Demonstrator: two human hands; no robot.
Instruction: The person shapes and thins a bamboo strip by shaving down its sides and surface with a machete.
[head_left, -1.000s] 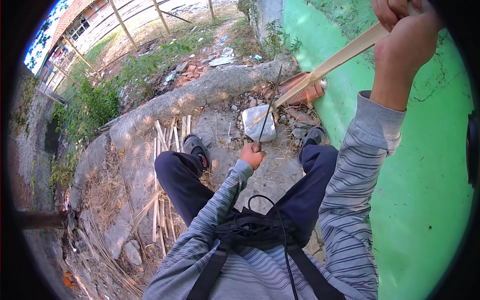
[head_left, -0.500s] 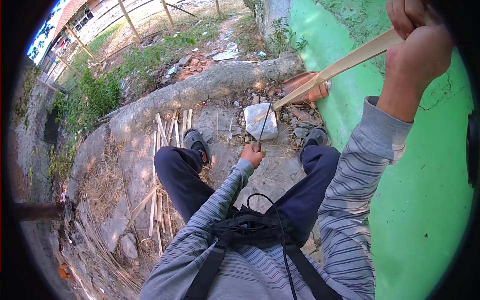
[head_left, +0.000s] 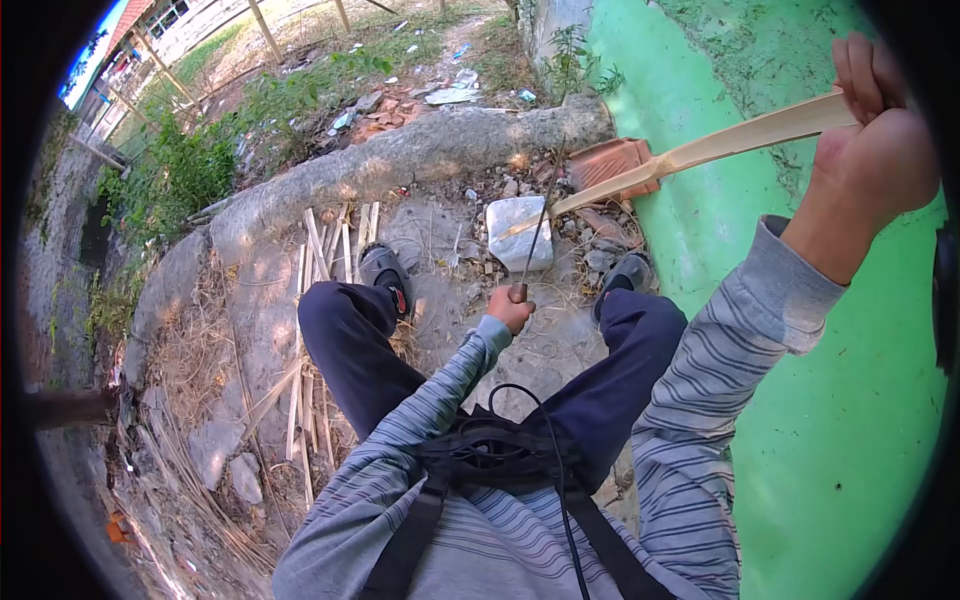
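The left hand (head_left: 511,309) is closed in a fist around the short brown handle (head_left: 518,293) of a long-bladed tool (head_left: 540,228). The thin, dark blade points away from this hand, ahead of it and slightly to its right. The right hand (head_left: 880,150) is raised well ahead of the left hand and to its right, its fingers curled around the upper end of a pale strip (head_left: 740,138). From the right hand, the strip slopes down and leftward to a whitish block (head_left: 519,233) just ahead of the left hand. There the blade crosses the strip near its lower end; whether they touch is hard to tell. A ridged reddish tile (head_left: 622,170) lies ahead and right of the left hand, beside a green wall (head_left: 840,420). More thin strips (head_left: 347,255) lie to that hand's left.
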